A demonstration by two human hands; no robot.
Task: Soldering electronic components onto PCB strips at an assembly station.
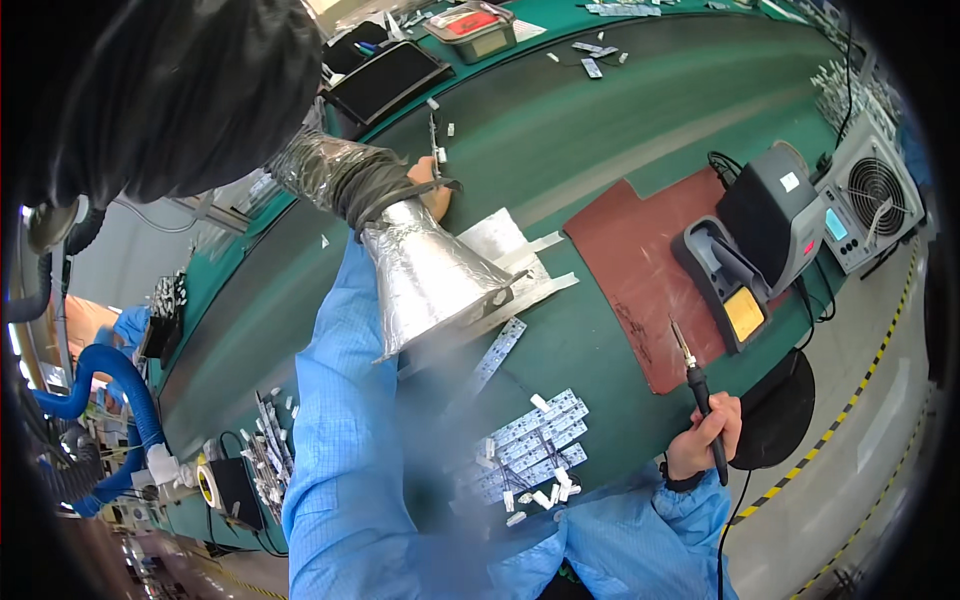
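Note:
In my right hand (pixel 705 440), closed around its dark handle, is a soldering iron (pixel 700 395) with the metal tip pointing up and away over a reddish-brown mat. My left hand (pixel 432 188) reaches far forward, partly hidden behind a foil-covered fume hood (pixel 430 270). Its fingers close on a thin circuit board strip (pixel 435 140), seen nearly edge-on, with a white connector. Below the hood lies a single board strip (pixel 498 350). A stack of circuit board strips (pixel 540 440) with white connectors and dark wires sits close to my body.
A soldering iron stand (pixel 715 270) with a yellow sponge (pixel 744 313) rests on the reddish-brown mat (pixel 630 250). Behind it are a dark box-shaped unit and a fan unit (pixel 875 195). Black ducting (pixel 200 90) fills the upper left. More boards (pixel 268 455) lie left of my sleeve.

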